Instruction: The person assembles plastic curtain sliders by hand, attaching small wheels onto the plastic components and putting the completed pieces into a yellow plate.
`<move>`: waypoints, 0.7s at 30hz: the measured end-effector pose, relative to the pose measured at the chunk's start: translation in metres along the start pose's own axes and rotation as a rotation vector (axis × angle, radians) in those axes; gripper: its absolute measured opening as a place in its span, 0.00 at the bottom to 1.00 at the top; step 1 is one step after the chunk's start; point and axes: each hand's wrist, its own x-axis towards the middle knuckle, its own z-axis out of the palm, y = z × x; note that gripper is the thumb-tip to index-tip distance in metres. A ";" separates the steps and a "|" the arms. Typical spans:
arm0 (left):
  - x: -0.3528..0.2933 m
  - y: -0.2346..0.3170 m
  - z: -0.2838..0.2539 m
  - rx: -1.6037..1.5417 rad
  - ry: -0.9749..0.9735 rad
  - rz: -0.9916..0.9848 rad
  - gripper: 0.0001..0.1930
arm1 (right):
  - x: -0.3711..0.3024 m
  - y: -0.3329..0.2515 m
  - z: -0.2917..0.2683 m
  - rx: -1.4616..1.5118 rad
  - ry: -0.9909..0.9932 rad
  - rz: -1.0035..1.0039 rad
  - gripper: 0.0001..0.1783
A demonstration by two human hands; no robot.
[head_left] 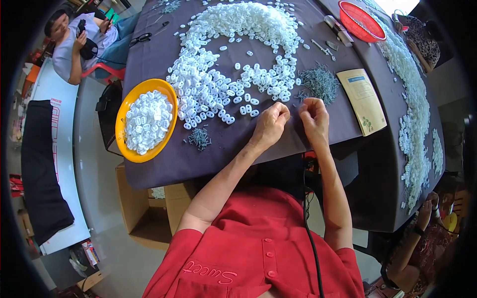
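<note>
My left hand [271, 123] is closed in a pinch just above the near edge of the table. Its fingertips are pressed together, and anything between them is too small to make out. A short gap to the right, my right hand [315, 119] is also pinched closed, its contents hidden by the fingers. Beyond both hands spreads a large heap of small white oval plastic pieces [198, 89], many showing two holes. A pile of thin grey screw-like pins [320, 83] lies right behind my right hand. Farther left is a smaller cluster of similar pins [199, 139].
An orange bowl [135, 157] full of white pieces stands at the table's left edge. To the right lie a tan paper booklet [361, 102] and a red mesh basket [360, 22]. A cardboard box [139, 208] sits below. Other people are on both sides.
</note>
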 end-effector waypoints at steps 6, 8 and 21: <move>0.000 0.002 -0.001 -0.059 0.023 -0.037 0.05 | 0.005 -0.007 -0.005 -0.202 -0.100 -0.206 0.06; 0.000 0.000 0.000 -0.082 0.037 -0.046 0.05 | -0.003 -0.004 -0.007 -0.039 -0.213 -0.070 0.07; -0.001 0.015 -0.014 -0.601 0.136 -0.275 0.07 | -0.012 -0.003 0.010 0.402 -0.277 0.175 0.03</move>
